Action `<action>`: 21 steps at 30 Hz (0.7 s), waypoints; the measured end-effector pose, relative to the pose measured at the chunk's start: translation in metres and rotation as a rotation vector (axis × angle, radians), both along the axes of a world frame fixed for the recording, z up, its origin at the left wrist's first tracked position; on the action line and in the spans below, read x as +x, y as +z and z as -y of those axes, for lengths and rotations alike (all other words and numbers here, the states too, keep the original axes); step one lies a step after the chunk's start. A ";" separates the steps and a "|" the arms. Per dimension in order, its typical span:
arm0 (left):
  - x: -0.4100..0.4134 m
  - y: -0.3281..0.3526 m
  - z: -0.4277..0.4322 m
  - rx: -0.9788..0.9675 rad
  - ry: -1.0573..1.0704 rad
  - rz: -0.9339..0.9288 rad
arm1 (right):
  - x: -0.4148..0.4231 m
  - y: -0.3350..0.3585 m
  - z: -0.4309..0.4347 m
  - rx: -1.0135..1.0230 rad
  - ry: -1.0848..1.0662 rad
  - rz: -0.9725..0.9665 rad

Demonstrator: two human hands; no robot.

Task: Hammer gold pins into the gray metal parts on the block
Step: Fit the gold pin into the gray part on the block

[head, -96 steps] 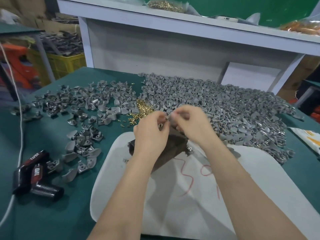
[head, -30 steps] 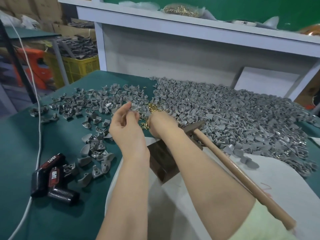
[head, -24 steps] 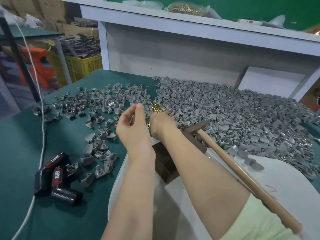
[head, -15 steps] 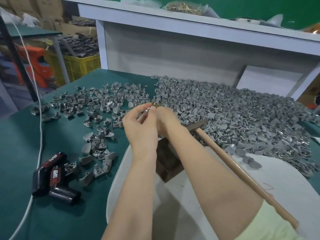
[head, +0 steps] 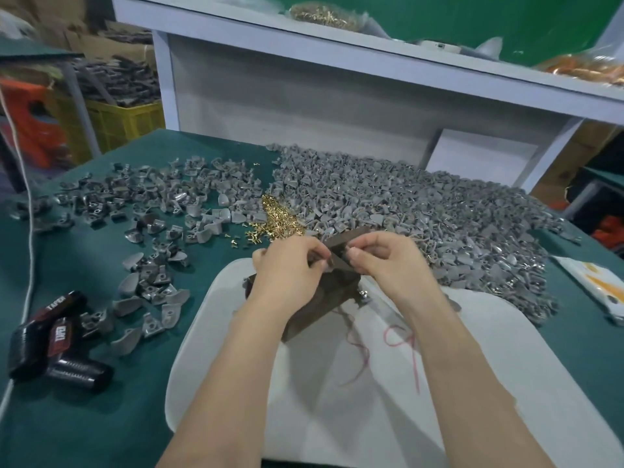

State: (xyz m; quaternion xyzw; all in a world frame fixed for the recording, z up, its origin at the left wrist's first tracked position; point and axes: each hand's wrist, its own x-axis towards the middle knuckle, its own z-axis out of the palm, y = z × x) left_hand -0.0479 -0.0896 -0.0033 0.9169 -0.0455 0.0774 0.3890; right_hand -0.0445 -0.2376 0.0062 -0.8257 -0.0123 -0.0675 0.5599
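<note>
Both bare forearms are reaching in from the bottom edge and angling toward frame centre, with the wrists sitting roughly level. The left hand (head: 287, 270) is lying back-up just left of centre, fingers curling down and inward, with the tips hiding behind the knuckles (grip not readable). The right hand (head: 388, 261) is sitting just right of centre, palm facing left. Its thumb and forefinger are pinching a small gray piece (head: 341, 257), the other fingers curling loosely above. The two hands are almost touching at centre.
</note>
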 end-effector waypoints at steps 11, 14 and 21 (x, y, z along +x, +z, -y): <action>0.003 -0.002 -0.006 0.113 0.071 -0.006 | 0.004 -0.018 -0.015 -0.321 -0.011 0.206; 0.004 -0.003 -0.006 0.123 0.063 -0.005 | 0.003 -0.020 -0.021 -0.405 0.000 0.216; 0.006 -0.004 -0.005 0.131 0.052 0.008 | 0.000 -0.014 -0.028 -0.596 -0.010 0.246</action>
